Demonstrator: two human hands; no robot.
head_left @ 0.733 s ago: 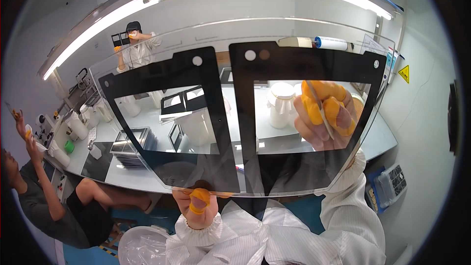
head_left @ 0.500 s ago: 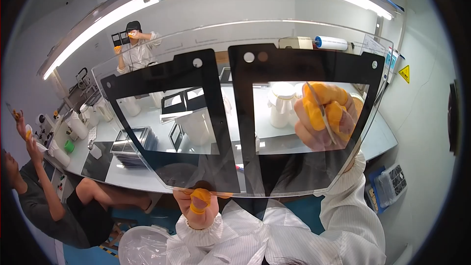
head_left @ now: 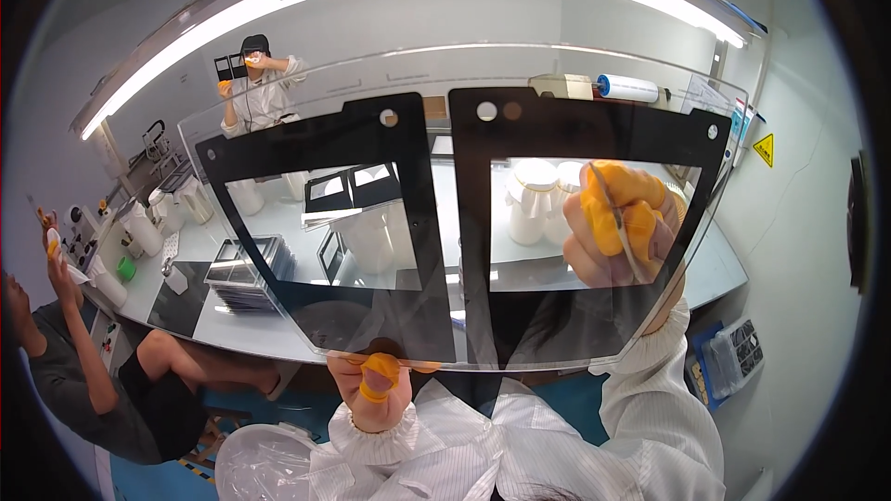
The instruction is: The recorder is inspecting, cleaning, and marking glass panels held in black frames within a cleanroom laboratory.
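A large clear panel (head_left: 445, 315) with two black-bordered windows is held up, tilted, before me. My left hand (head_left: 374, 390) pinches its lower edge, the orange-covered thumb on the near face; the fingers behind are partly hidden. Behind the panel, seen through the right-hand window, is my right hand (head_left: 620, 223), closed, with orange finger covers. A thin, pale, pointed tool (head_left: 610, 197) stands between its fingers; its exact kind cannot be made out. Whether that hand touches the panel's back does not show.
Beyond the panel, a white bench (head_left: 251, 329) carries a stack of framed panels (head_left: 246, 274) and cloth-topped white containers (head_left: 529, 204). A seated co-worker (head_left: 88, 380) is at the left; another person (head_left: 263, 93) works across the bench. A clear-lined bin (head_left: 264, 464) stands below left.
The panel has shifted slightly in view, its black borders a little to the right. My right hand appears slightly farther right and lower behind the window. Both grips look the same.
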